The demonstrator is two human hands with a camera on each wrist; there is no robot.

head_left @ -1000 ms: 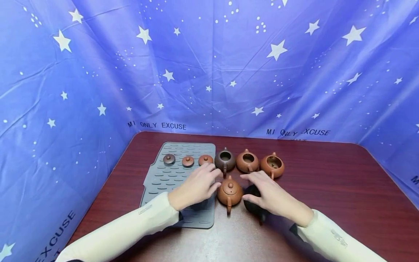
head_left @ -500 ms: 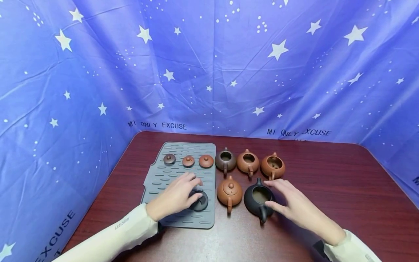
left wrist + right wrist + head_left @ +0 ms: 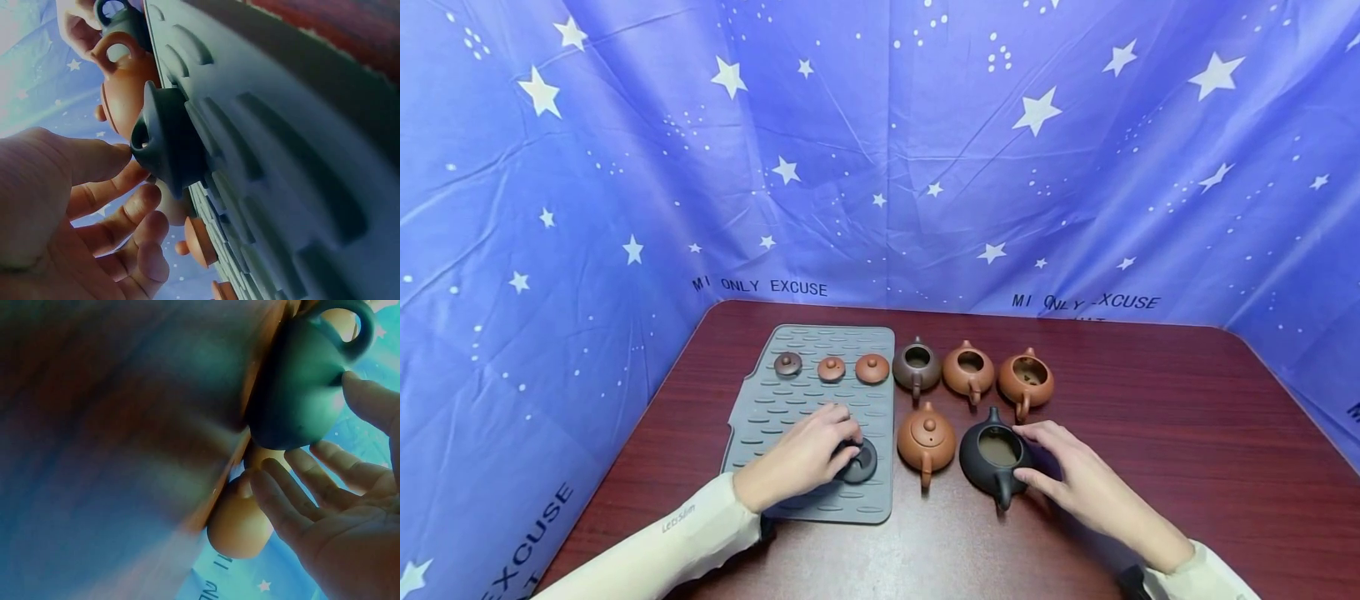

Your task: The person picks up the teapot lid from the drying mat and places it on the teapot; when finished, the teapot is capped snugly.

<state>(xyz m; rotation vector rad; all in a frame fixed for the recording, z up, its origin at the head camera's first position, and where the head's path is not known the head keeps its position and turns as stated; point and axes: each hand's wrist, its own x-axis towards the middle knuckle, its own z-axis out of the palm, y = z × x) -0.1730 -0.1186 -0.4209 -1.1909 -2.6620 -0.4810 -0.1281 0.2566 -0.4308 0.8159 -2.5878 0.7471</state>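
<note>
On the grey mat [image 3: 752, 467] lies a black teapot lid [image 3: 859, 463]. My left hand [image 3: 801, 454] pinches its looped knob between thumb and forefinger; the left wrist view shows the lid [image 3: 165, 137] resting on the ridged mat. My right hand [image 3: 1078, 483] is at the right side of the lidless black teapot [image 3: 977, 457]. In the right wrist view its fairly straight fingers and thumb touch or nearly touch the pot [image 3: 300, 387]. Left of that pot stands an orange-brown teapot [image 3: 925, 442] with its lid on.
Behind, a dark brown teapot [image 3: 904, 373] and two orange-brown teapots [image 3: 958, 379], [image 3: 1011, 392] stand lidless in a row. A dark lid [image 3: 787, 364] and two reddish lids [image 3: 831, 369], [image 3: 872, 368] lie at the mat's far end. A starry blue cloth [image 3: 880, 150] hangs beyond the table.
Both hands have moved apart from around the lidded orange-brown teapot. The left has reached the black lid and taken its knob; the right has shifted to the black teapot's right side.
</note>
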